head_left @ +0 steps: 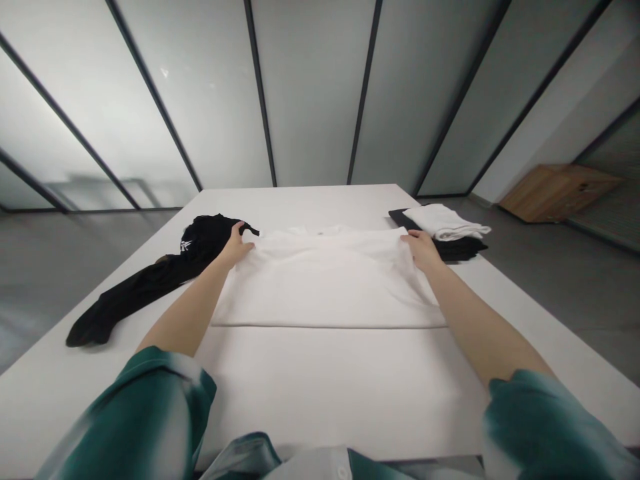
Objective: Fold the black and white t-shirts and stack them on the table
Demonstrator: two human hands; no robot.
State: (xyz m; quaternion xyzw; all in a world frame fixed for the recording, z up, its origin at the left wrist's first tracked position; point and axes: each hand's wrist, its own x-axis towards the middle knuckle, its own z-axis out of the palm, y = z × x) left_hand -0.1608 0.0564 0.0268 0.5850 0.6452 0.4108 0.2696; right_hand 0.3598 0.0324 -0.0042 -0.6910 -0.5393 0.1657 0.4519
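Observation:
A white T-shirt (325, 280) lies spread on the white table in front of me, its straight lower edge toward me and what looks like its collar at the far side. My left hand (238, 247) pinches its far left corner between thumb and fingers. At the far right corner, my right hand (420, 248) grips the cloth in the same way. Both arms reach forward, and the shirt's top edge stretches between the two hands.
Crumpled black clothing (200, 247) lies left of my left hand, one long part trailing toward me. Beyond my right hand sits a stack of folded black clothes (457, 249) with a folded white garment (445, 220) on top. A wooden cabinet (555, 192) stands on the floor at right.

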